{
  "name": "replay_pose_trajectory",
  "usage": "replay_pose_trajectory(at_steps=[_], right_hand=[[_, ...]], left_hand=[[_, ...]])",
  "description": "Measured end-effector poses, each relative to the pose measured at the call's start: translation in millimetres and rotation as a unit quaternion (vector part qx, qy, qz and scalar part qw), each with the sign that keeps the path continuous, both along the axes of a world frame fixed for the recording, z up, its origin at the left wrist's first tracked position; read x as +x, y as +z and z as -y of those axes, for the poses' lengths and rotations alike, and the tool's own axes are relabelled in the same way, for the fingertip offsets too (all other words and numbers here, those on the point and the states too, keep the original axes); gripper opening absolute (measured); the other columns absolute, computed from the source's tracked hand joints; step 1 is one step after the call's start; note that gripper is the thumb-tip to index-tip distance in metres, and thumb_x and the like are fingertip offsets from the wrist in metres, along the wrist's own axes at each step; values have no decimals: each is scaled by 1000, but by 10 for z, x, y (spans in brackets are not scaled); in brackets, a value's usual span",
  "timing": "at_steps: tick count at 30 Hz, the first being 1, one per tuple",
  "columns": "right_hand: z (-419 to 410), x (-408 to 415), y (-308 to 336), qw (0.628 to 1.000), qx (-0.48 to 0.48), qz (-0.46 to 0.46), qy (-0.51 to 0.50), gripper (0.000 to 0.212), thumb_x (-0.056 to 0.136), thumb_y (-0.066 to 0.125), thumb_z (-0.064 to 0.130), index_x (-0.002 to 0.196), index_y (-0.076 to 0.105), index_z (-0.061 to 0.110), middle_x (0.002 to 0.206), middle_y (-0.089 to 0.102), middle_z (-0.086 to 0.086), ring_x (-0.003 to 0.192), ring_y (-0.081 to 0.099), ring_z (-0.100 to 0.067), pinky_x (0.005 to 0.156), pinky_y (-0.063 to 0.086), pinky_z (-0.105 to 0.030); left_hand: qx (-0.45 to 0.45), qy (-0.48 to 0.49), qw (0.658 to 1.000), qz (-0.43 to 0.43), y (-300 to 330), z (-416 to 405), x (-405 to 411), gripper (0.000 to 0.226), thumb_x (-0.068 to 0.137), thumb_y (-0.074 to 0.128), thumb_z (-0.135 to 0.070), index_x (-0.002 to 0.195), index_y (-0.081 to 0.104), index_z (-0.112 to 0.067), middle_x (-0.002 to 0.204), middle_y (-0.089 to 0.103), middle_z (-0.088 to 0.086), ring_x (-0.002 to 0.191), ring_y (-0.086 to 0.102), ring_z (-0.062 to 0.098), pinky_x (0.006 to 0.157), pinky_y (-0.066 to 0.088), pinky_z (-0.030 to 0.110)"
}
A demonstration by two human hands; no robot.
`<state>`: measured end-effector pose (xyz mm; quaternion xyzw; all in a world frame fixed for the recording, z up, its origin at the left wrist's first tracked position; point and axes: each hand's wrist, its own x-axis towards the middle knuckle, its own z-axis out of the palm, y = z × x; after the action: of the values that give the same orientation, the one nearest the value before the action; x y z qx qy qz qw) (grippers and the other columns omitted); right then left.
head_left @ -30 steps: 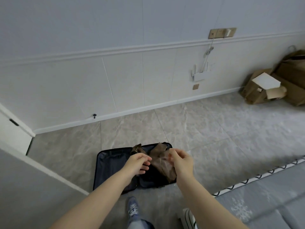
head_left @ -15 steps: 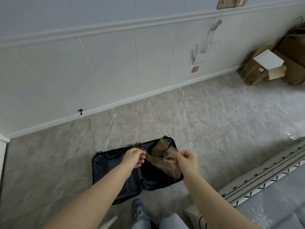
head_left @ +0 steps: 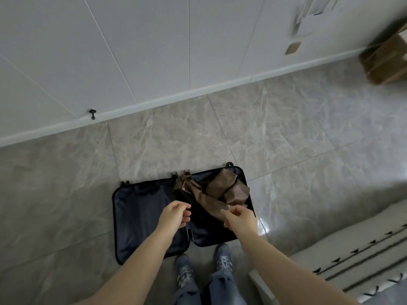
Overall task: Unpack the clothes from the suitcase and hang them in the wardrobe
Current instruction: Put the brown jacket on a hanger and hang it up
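A dark navy suitcase (head_left: pixel 141 219) lies open flat on the tiled floor in front of my feet. A crumpled brown garment (head_left: pixel 229 190) lies in its right half, and one strip of it stretches toward the hinge. My right hand (head_left: pixel 240 219) pinches the near end of that strip between thumb and fingers. My left hand (head_left: pixel 174 216) hovers over the suitcase's middle with its fingers loosely curled; I see no cloth in it. The left half of the suitcase shows only its lining. No wardrobe is in view.
A white panelled wall and baseboard (head_left: pixel 176 93) run behind the suitcase, with a small black doorstop (head_left: pixel 92 114) on them. A cardboard box (head_left: pixel 385 60) stands at the far right. A bed edge with a patterned cover (head_left: pixel 352 256) is at lower right. My blue shoes (head_left: pixel 223 258) stand near the suitcase.
My view has tilted down toward the suitcase. My left hand has come away from the brown garment's end, while my right hand keeps its pinch on the strip.
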<state>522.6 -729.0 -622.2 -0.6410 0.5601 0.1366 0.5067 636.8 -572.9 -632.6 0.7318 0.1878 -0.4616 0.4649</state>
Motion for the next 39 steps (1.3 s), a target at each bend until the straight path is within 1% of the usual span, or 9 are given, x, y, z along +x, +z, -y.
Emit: replay_pose_trajectory(at_steps=[5, 10, 15, 18, 23, 25, 29, 32, 39], right_hand=[[58, 225, -1043, 994, 29, -78, 77, 21, 87, 66, 28, 68, 68, 18, 62, 72, 3, 68, 69, -15, 76, 58, -34], [-31, 475, -1934, 963, 60, -100, 242, 24, 94, 56, 25, 111, 73, 24, 115, 70, 2, 112, 61, -18, 94, 44, -23], [-177, 745, -2903, 905, 30, -145, 399, 36, 93, 52, 35, 128, 63, 33, 162, 17, -4, 147, 21, -26, 118, 25, -36], [-195, 849, -3296, 849, 21, -197, 490, 50, 94, 49, 42, 143, 43, 45, 163, -19, -3, 151, -11, -30, 121, 11, -45], [-114, 853, -3837, 779, -57, -259, 568, 57, 98, 38, 42, 153, 22, 41, 164, -16, -4, 149, -17, -35, 122, 2, -48], [-101, 792, -3937, 816, -76, -222, 528, 53, 100, 37, 35, 152, 32, 24, 163, 19, -3, 150, 11, -32, 121, 17, -46], [-54, 660, -3887, 907, -74, -88, 405, 26, 94, 51, 23, 104, 75, 19, 106, 73, 0, 102, 65, -18, 89, 52, -28], [14, 592, -3627, 945, -56, -55, 318, 12, 86, 65, 20, 88, 77, 23, 84, 72, 12, 81, 62, -1, 67, 42, 0], [-61, 338, -2894, 952, -63, -112, 277, 23, 98, 36, 18, 118, 48, 18, 90, 57, -2, 80, 55, -22, 71, 44, -32]], left_hand=[[12, 24, 999, -28, -873, 49, 170, 18, 99, 49, -15, 95, 66, -11, 83, 66, 6, 73, 64, 17, 65, 52, 26], [24, 9, 999, -36, -1543, -86, 233, 20, 100, 47, -16, 97, 66, -11, 86, 67, 6, 75, 64, 18, 74, 53, 31], [51, -13, 998, -23, -2312, -307, 307, 22, 100, 46, -15, 93, 67, -13, 86, 69, 7, 79, 66, 21, 74, 53, 33], [63, -50, 996, -29, -2689, -443, 268, 22, 98, 49, -18, 87, 68, -18, 79, 70, 3, 71, 65, 17, 71, 51, 33], [62, -56, 996, -33, -3166, -597, 250, 23, 98, 48, -16, 87, 68, -18, 75, 70, 1, 67, 64, 14, 68, 49, 30], [64, -43, 996, -39, -3280, -650, 212, 23, 98, 48, -15, 88, 68, -17, 76, 70, 1, 70, 64, 16, 70, 50, 31], [64, -29, 994, -88, -3345, -726, 38, 26, 99, 48, -12, 87, 70, -16, 71, 68, 2, 65, 60, 16, 65, 46, 29], [69, -41, 990, -115, -3254, -729, -63, 25, 99, 46, -12, 91, 70, -13, 75, 67, 4, 66, 58, 16, 61, 44, 24], [52, -70, 987, -134, -2634, -538, -136, 27, 103, 40, -17, 103, 67, -20, 93, 72, 3, 73, 61, 15, 61, 44, 20]])
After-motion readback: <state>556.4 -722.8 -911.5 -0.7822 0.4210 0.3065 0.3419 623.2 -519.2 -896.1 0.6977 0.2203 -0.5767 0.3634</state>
